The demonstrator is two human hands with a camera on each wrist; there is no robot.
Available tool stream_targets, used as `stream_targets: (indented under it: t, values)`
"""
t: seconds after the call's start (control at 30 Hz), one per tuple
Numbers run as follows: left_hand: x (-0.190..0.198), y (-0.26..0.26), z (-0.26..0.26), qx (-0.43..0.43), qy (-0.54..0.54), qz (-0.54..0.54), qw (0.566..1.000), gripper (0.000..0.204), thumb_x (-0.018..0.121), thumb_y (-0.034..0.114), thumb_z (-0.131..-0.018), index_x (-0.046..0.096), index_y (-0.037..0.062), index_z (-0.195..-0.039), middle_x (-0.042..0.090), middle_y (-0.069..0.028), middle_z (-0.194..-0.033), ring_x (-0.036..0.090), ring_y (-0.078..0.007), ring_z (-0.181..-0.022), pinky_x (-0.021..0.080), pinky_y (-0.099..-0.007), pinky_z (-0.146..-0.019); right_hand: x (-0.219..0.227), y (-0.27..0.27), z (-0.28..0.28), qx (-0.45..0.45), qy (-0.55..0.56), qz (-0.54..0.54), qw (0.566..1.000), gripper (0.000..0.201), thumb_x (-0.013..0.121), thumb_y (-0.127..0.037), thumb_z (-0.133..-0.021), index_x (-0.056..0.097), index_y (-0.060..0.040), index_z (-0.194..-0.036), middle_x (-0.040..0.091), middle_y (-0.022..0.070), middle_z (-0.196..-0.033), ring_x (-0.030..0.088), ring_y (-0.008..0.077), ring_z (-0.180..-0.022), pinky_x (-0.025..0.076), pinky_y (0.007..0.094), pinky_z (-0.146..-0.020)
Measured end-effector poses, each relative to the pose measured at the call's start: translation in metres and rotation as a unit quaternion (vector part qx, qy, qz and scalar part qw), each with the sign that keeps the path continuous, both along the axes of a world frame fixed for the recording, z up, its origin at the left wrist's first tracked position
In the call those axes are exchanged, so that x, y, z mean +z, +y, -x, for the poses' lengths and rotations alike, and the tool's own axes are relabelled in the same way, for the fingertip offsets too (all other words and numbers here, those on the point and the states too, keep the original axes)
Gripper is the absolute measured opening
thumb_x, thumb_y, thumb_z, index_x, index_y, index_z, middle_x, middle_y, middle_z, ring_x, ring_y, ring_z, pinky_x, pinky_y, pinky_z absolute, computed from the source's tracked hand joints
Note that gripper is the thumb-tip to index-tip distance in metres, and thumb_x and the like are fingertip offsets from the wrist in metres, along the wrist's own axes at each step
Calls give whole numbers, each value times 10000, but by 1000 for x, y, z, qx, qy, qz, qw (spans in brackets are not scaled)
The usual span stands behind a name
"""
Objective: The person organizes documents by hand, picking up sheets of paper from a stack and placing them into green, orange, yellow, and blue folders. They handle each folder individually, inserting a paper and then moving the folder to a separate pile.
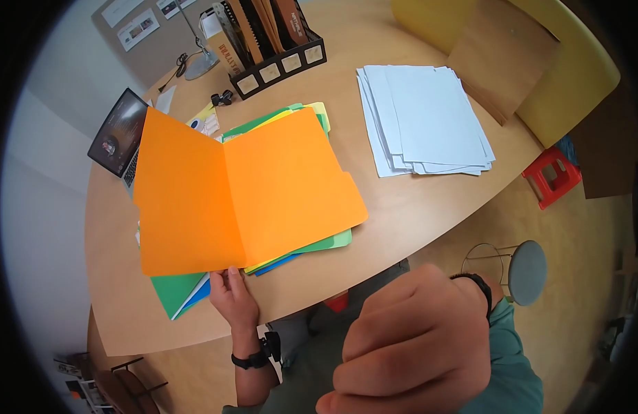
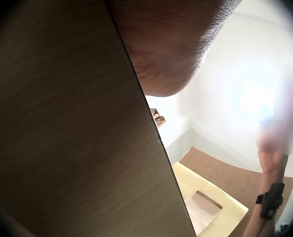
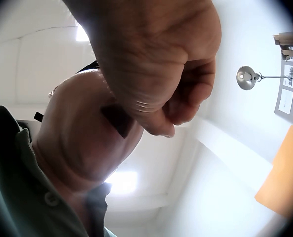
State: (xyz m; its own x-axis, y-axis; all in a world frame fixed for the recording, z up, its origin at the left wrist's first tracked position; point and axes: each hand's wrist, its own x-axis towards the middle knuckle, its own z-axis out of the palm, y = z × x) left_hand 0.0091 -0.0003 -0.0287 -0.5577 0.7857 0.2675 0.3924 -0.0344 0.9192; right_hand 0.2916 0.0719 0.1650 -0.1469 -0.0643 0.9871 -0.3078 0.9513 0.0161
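An orange folder (image 1: 243, 193) lies open on a fanned stack of green, yellow and blue folders (image 1: 188, 290) on the wooden table (image 1: 415, 207). My left hand (image 1: 231, 293) is at the folder's near edge, close to its crease, and pinches that edge with thumb on top. In the left wrist view only the heel of that hand (image 2: 166, 49) and the table's wood show. My right hand (image 1: 415, 338) is raised close to the head camera, off the table, fingers curled into a fist with nothing in it; its curled fingers (image 3: 186, 94) show in the right wrist view.
A loose pile of white paper (image 1: 426, 121) lies to the right of the folders. At the back stand a black file rack (image 1: 267, 41), a desk lamp (image 1: 202, 58) and a laptop (image 1: 115, 134). A yellow chair (image 1: 581, 69), red stool (image 1: 553, 176) and grey stool (image 1: 526, 272) flank the table.
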Motion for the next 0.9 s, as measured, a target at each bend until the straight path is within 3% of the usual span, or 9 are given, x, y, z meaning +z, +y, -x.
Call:
stream_targets:
  t: [0.1, 0.17, 0.2, 0.3, 0.43, 0.57, 0.8, 0.87, 0.9]
  values:
    - [-1, -4, 4, -5, -12, 15, 1000, 143, 578, 71, -1136, 649, -44, -1185, 661, -36, -1000, 563, -88, -865, 481, -256, -789, 16, -9, -7, -13, -4, 20, 1000, 30, 748, -6, -851, 723, -2, -868, 609, 55, -826, 577, 145, -583, 447, 260, -496]
    - [3, 0, -2, -2, -5, 5, 1000, 114, 567, 76, -1143, 629, -20, -1145, 614, -19, -941, 525, -83, -817, 445, -252, -740, 22, -21, -21, 41, -130, 142, 980, 160, 896, 8, -849, 745, -31, -816, 723, 45, -886, 661, 146, -651, 513, 254, -536]
    - [4, 1, -3, -1, 2, -6, 1000, 104, 555, 81, -1149, 608, 4, -1105, 568, -3, -882, 487, -78, -769, 410, -248, -691, 22, -23, -22, 43, -129, 145, 980, 160, 896, 8, -849, 745, -31, -816, 723, 45, -886, 661, 146, -651, 513, 254, -536]
    - [1, 0, -1, 1, -5, -6, 1000, 105, 563, 80, -1147, 615, -1, -1104, 585, -8, -893, 496, -84, -779, 421, -251, -706, 22, -25, -23, 40, -146, 188, 971, 164, 896, 11, -852, 740, -20, -812, 743, 58, -903, 663, 155, -649, 510, 248, -531]
    - [-2, -2, 5, 9, 3, 10, 1000, 136, 584, 68, -1129, 655, -41, -1171, 662, -27, -975, 547, -83, -837, 466, -258, -757, 24, -22, -19, 46, -143, 162, 975, 149, 892, 13, -849, 747, -10, -824, 740, 66, -895, 665, 156, -657, 510, 249, -531]
    - [5, -3, 2, 11, 25, 29, 999, 128, 589, 66, -1122, 656, -35, -1163, 660, -21, -939, 543, -85, -808, 461, -259, -743, 34, -16, -17, 40, -153, 126, 979, 71, 846, -14, -853, 801, 6, -904, 732, 62, -916, 667, 150, -678, 516, 252, -550]
    - [10, -1, -2, 20, 23, 24, 999, 114, 590, 55, -1115, 658, -31, -1147, 640, -20, -890, 525, -80, -768, 452, -261, -714, 35, -7, -11, 42, -184, 99, 977, 120, 788, -48, -873, 837, 1, -972, 726, 61, -933, 676, 150, -690, 527, 268, -563]
    - [7, -3, 3, 18, 31, 26, 999, 114, 590, 53, -1113, 659, -32, -1143, 650, -25, -894, 538, -81, -771, 462, -261, -718, 16, 3, 6, 19, -45, -7, 999, 137, 759, -47, -838, 785, 2, -963, 681, 96, -917, 633, 189, -639, 477, 302, -501]
    - [5, -3, 4, 12, 38, 32, 999, 113, 590, 51, -1112, 660, -33, -1140, 660, -29, -897, 551, -82, -773, 472, -260, -722, 19, -1, 0, 21, -47, -10, 999, 137, 759, -47, -838, 785, 2, -963, 681, 96, -917, 633, 189, -639, 477, 302, -501]
